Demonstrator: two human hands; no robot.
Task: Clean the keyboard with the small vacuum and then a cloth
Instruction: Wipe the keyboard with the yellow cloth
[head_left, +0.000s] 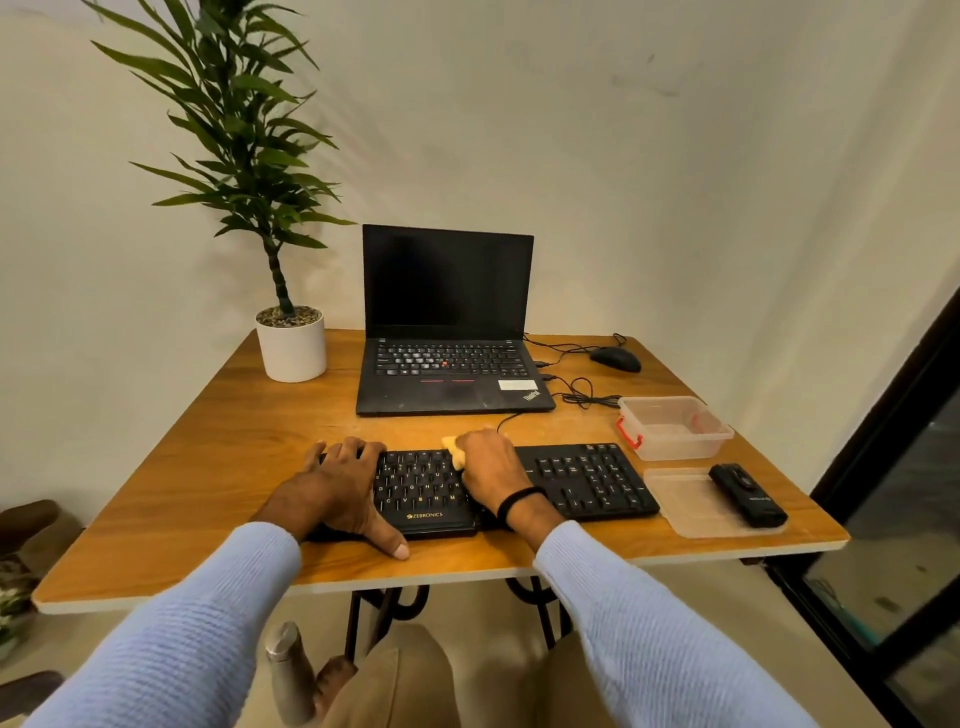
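While the left hand (345, 486) lies flat on the left end of the black keyboard (587, 478), fingers spread and thumb stretched onto the table (208, 467), the right hand (491, 470) curls its fingers over a yellow cloth (453, 449), held against the upper key rows near the middle. Both forearms reach forward over the near edge. The small vacuum (748, 493) lies on a clear lid (685, 504), right of the keyboard.

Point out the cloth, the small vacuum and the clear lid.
cloth (454, 451), head view, exposed yellow corner.
small vacuum (748, 494), head view, middle of black body.
clear lid (680, 500), head view, bare left part.
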